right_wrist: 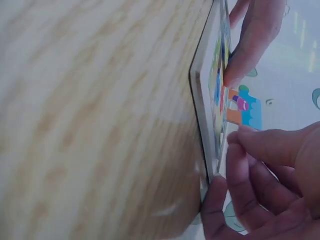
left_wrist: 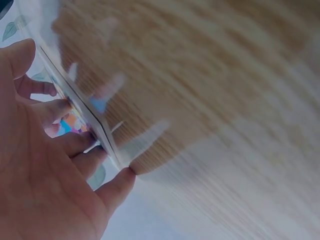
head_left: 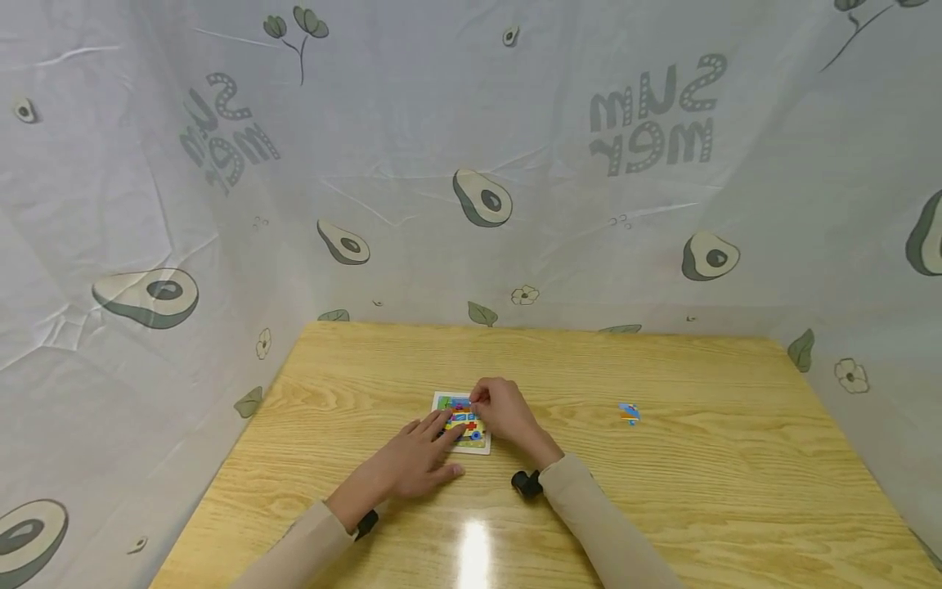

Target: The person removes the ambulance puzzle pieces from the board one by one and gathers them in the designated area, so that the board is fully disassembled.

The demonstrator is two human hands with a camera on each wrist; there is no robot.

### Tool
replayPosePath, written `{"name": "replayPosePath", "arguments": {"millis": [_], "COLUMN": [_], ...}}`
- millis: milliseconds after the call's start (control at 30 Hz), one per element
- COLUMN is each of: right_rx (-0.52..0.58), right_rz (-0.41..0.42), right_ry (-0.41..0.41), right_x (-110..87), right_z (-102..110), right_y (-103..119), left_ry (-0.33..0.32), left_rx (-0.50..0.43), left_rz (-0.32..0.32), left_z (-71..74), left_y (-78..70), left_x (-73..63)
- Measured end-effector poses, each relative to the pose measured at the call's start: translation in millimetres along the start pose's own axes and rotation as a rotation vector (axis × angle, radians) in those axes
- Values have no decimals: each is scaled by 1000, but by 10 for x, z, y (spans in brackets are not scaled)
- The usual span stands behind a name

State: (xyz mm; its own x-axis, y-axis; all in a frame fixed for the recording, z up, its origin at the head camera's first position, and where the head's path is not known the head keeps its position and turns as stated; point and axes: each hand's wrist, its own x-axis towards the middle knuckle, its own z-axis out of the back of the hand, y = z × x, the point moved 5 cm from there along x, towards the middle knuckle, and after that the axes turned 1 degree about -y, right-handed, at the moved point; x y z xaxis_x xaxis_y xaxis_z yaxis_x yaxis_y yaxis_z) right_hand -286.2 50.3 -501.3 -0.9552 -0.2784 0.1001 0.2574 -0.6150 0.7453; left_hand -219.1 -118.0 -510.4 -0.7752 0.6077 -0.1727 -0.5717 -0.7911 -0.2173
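Observation:
A small jigsaw puzzle board [head_left: 478,449] with a white border lies on the table, showing a yellow vehicle with a red cross. My left hand [head_left: 418,460] lies over its left part, fingers spread and fairly straight, the fingertips on the picture. At the board's upper right, my right hand [head_left: 509,415] has thumb and index finger pinched together. In the right wrist view, an orange and blue puzzle piece [right_wrist: 244,106] with a purple figure stands tilted up from the board at those fingertips. The pinched edge is partly hidden.
One loose puzzle piece [head_left: 629,413], blue and orange, lies on the wooden table [head_left: 706,491] to the right of the board. A pale curtain [head_left: 412,123] printed with avocados hangs behind and along the sides of the table.

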Motion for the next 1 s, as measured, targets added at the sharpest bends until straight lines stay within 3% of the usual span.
{"name": "replayPosePath", "arguments": {"millis": [367,567,833,1000], "right_rx": [-7,-18,-25,-16], "right_rz": [26,36,35,39], "right_ry": [-17,-10,2,-6], "right_x": [-2,4,5,1], "right_z": [4,12,13,8], "right_y": [-6,-16,9,17], "left_ry": [-16,-9,-52,-27], "left_rx": [26,40,64,92], "left_rz": [-14,7,35,41], "left_z": [37,47,110,175], "left_y": [1,-29,-72,-114], "left_x": [12,11,47,60]}}
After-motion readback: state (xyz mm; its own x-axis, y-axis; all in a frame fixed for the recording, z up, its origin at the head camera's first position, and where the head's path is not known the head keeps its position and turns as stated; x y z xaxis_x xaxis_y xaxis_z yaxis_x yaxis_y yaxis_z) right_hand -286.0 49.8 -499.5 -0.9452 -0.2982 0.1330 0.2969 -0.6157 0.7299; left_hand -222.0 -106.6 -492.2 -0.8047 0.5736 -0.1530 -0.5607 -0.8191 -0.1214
